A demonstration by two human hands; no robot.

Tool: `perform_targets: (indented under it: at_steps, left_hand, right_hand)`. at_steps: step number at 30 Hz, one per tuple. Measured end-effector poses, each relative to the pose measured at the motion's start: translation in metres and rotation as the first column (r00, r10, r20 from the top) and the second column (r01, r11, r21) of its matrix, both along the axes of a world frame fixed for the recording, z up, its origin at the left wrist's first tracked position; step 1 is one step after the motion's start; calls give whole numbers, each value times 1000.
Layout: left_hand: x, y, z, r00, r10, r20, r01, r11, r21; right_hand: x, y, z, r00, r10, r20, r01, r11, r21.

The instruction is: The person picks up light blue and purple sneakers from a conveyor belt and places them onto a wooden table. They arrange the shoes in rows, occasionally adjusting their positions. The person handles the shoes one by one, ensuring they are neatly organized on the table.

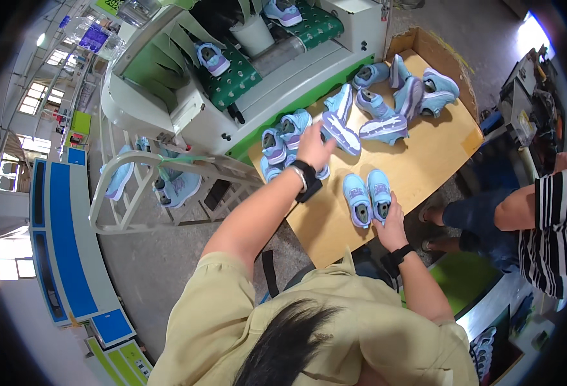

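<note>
On a cardboard-covered table [418, 174] stand two light-blue sneakers side by side, a left-hand sneaker [357, 193] and a right-hand sneaker [378, 186], toes pointing away from me. My right hand [392, 228] grips the heel end of the right-hand one. Farther up, my left hand [315, 149] reaches over the table with its fingers apart, holding nothing that I can see. Just right of its fingertips lies a sneaker with its pale sole upward [342, 134]. Several more sneakers [273, 145] crowd to its left, partly hidden under the hand and wrist.
Loose sneakers [409, 96] lie heaped at the table's far end, against a raised cardboard edge [467, 90]. Beyond the table, a machine [264, 90] carries sneakers on a green belt. A metal rack [129, 193] with shoes stands left. Another person [550, 231] is close at the right.
</note>
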State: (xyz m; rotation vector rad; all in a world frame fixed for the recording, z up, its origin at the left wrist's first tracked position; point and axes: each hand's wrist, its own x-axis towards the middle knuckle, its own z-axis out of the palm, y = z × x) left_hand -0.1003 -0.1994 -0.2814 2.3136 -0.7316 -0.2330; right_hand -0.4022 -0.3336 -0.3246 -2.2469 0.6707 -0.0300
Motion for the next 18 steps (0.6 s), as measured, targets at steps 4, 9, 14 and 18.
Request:
perform_targets:
  at_steps: [4, 9, 14, 18]
  left_hand:
    - [50, -22, -6, 986, 11, 167, -48, 975, 217]
    - [75, -39, -24, 952, 63, -298, -14, 986, 165]
    - [-8, -37, 16, 983, -185, 17, 186, 976, -116]
    - [-74, 22, 43, 854, -292, 431, 370, 923, -108]
  right_hand:
    - [2, 0, 5, 999, 10, -47, -8, 999, 34]
    - [7, 0, 5, 998, 23, -55, -18, 996, 87]
    - [-2, -3, 1, 997, -8, -78, 13, 998, 60]
    - [-1, -4, -3, 996, -9, -88, 12, 999, 39]
